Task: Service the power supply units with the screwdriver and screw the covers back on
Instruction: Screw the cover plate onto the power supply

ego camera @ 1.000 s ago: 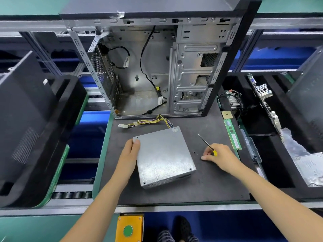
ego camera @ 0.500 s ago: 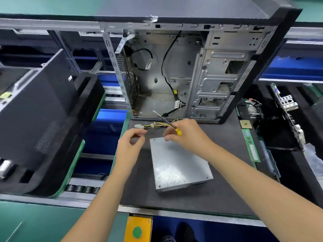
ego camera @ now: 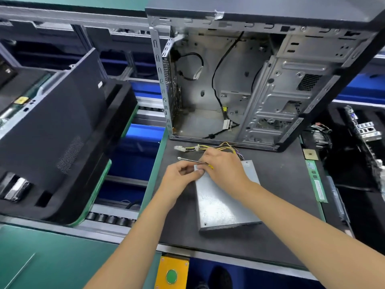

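My right hand (ego camera: pixel 224 166) held the screwdriver (ego camera: pixel 192 161) in a closed grip, its yellow handle tucked under my curled fingers and the thin metal shaft sticking out to the left, roughly level, above the dark worktop (ego camera: pixel 281 184). My left hand (ego camera: pixel 179 178) met it at the far left corner of the power supply unit (ego camera: pixel 218 201); its thumb and forefinger were pinched together right at that corner, touching the fingers of my right hand, but whether that grip had a screw in it I could not tell, since anything there was too small and hidden by the fingers.

The power supply unit lay flat on the worktop, its plain grey metal cover facing up, a small screw hole showing near the front left corner. Its far end was partly covered by my right hand. From that end the bundle of yellow and black wires (ego camera: pixel 218 147) ran out to the left and ended in a white connector (ego camera: pixel 180 148) lying on the worktop.

Just behind the wires stood the open computer case (ego camera: pixel 250 84), its side off, bare metal inside with a few black cables hanging loose. To the right of the worktop a green memory stick (ego camera: pixel 317 184) lay along the edge, with a small square chip (ego camera: pixel 310 154) beyond it. On my left a black foam tray (ego camera: pixel 116 122) held a dark side panel (ego camera: pixel 58 113) leaning on its edge. Below the front of the worktop sat a yellow box with a green button (ego camera: pixel 171 276).
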Action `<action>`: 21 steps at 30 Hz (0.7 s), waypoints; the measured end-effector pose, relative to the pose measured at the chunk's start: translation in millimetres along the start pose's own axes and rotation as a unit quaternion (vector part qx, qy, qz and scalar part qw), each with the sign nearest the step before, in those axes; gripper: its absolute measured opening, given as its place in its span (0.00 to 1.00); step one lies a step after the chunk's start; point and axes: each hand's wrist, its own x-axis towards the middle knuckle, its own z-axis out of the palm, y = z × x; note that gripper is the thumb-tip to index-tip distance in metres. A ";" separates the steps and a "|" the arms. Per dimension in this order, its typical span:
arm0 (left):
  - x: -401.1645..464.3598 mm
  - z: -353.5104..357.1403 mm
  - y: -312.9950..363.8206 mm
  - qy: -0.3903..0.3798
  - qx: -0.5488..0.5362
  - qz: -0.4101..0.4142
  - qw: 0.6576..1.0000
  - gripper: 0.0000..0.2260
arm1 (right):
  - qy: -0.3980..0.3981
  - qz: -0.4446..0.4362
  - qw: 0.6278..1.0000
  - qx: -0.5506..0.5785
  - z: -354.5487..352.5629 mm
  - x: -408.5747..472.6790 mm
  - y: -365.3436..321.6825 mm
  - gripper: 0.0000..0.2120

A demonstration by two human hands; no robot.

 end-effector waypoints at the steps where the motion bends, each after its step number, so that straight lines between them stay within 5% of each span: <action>1: 0.6 -0.9 -0.2 0.003 -0.006 -0.003 1.000 0.09 | -0.007 -0.013 1.000 -0.002 -1.3 -1.0 0.5 0.07; 21: 5.5 -3.6 -4.9 -0.008 -0.012 0.003 1.000 0.08 | -0.030 -0.036 0.999 0.010 -9.7 1.8 6.1 0.07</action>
